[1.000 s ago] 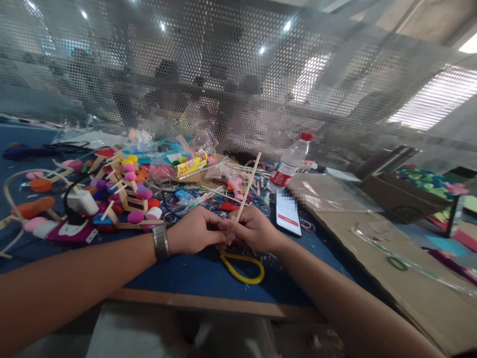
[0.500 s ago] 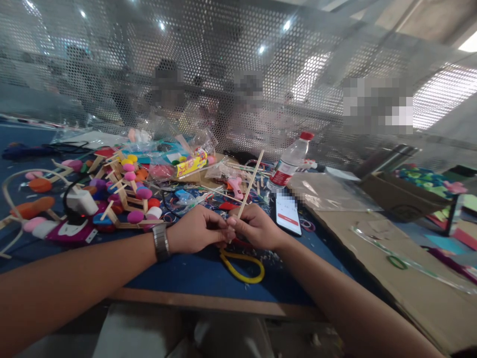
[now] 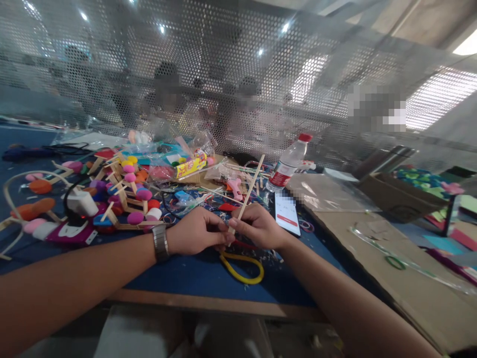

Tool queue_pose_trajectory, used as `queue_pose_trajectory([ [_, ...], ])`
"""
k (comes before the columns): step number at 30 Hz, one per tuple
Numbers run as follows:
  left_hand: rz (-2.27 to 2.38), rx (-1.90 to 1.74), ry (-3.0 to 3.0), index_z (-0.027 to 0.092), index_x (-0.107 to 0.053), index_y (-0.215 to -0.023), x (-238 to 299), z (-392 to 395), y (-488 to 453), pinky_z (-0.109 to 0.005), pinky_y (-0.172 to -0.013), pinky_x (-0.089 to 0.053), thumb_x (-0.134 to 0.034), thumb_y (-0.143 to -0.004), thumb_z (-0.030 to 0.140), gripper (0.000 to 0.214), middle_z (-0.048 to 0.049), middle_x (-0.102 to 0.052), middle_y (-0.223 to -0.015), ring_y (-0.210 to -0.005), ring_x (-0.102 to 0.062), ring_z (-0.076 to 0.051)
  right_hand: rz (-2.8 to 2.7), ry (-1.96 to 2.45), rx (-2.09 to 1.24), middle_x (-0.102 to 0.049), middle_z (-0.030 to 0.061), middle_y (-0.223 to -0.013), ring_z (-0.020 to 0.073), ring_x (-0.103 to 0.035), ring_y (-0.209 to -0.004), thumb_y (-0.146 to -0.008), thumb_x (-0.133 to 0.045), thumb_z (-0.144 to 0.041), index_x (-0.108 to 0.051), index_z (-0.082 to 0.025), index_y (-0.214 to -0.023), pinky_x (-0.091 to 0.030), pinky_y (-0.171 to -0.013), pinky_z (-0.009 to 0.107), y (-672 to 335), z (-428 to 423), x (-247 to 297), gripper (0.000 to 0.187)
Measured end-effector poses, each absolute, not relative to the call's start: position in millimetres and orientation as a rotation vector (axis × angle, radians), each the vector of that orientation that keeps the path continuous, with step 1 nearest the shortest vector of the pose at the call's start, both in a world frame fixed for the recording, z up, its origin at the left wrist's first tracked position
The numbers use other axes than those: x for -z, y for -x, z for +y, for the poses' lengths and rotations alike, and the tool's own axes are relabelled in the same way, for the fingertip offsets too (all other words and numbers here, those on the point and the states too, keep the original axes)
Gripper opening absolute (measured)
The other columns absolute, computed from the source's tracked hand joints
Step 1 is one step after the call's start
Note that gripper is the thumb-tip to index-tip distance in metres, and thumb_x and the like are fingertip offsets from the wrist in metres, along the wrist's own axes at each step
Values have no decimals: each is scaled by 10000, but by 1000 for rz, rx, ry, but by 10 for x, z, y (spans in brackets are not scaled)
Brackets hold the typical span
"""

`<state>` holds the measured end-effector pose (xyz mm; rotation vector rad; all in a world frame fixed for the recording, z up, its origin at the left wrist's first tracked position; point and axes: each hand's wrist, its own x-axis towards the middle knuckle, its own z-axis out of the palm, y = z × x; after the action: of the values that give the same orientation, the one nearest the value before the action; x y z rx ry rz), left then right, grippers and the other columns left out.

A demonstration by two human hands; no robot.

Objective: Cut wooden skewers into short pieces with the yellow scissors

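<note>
Pointing far and right, the stick (image 3: 250,191) is slanting up over the bench (image 3: 186,278); the right hand (image 3: 260,227) is gripping it nearer the far tip, the left hand (image 3: 194,231) apparently pinching its half-hidden near end.

Dim, greyish light is dulling the table (image 3: 179,279), while white lights (image 3: 161,29) are glinting across the perforated screen (image 3: 208,64) and a slatted patch (image 3: 443,99) is glaring at upper right. The plastic sheet (image 3: 335,193) is catching shine. The left hand (image 3: 194,231) and right hand (image 3: 261,228) are showing clearly (the people (image 3: 170,112) beyond are blurring); wide-angle distortion is stretching the forearms (image 3: 93,276).
</note>
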<state>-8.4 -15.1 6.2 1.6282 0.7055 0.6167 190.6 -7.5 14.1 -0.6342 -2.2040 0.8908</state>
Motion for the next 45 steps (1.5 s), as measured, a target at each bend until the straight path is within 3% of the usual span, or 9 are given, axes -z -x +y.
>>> queue_pose_trajectory([
  [22,702,-531,-1686,108,-715,-681,-78,-119,113,-198,-591,-495,-756,-782,383,296,-29,-704,-616,-578,-628,-118,-2255,661,-900,-504,-17,-501,79,-381,-468,-972,-478,-549,-556,-159,-570,-316,-455,213,-1864,-98,-141,566],
  [30,679,-550,-1654,108,-704,-656,-101,-128,103,-194,-568,-494,-792,-737,455,367,-39,-694,-591,-567,-633,-122,-2254,700,-952,-555,12,-531,95,-443,-492,-970,-446,-594,-597,-147,-596,-352,-484,226,-1864,-120,-120,602],
  [45,702,-652,-1728,114,-711,-650,-58,-142,99,-189,-556,-469,-788,-741,434,342,-27,-689,-590,-555,-601,-109,-2262,695,-831,-513,-9,-522,86,-421,-482,-988,-450,-540,-558,-161,-577,-324,-470,219,-1853,-121,-117,569],
])
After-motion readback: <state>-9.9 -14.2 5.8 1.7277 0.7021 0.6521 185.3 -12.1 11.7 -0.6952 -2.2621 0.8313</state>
